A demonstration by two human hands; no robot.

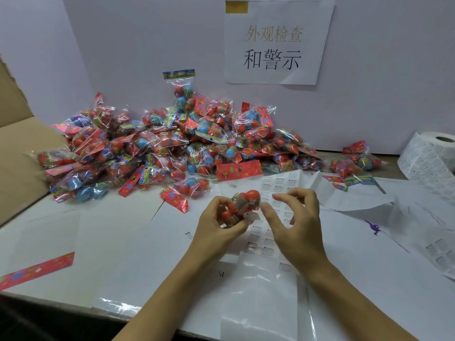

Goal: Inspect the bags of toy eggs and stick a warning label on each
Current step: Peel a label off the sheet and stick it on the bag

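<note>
With our left hand (216, 217) gripping 1 light, crinkly, slippery bag of toy eggs (242, 205) around its eggs, our right hand (293, 217) hovers loosely curled, empty.

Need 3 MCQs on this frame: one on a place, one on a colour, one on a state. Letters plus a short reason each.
1. Where does the roll of labels stand?
A. far right of the table
B. far left
C. inside the cardboard box

2. What colour are the eggs in the held bag?
A. all blue
B. red-orange
C. green

3. What is the left hand doing?
A. lying flat on the table
B. gripping the bag
C. touching the pile

Answers:
1 A, the roll sits at the right edge by the wall.
2 B, only red-orange eggs show through the clear film.
3 B, its fingers curl round the bag, while the right hand hangs beside it with loosely curled fingers; whether it touches the bag is unclear.
</note>
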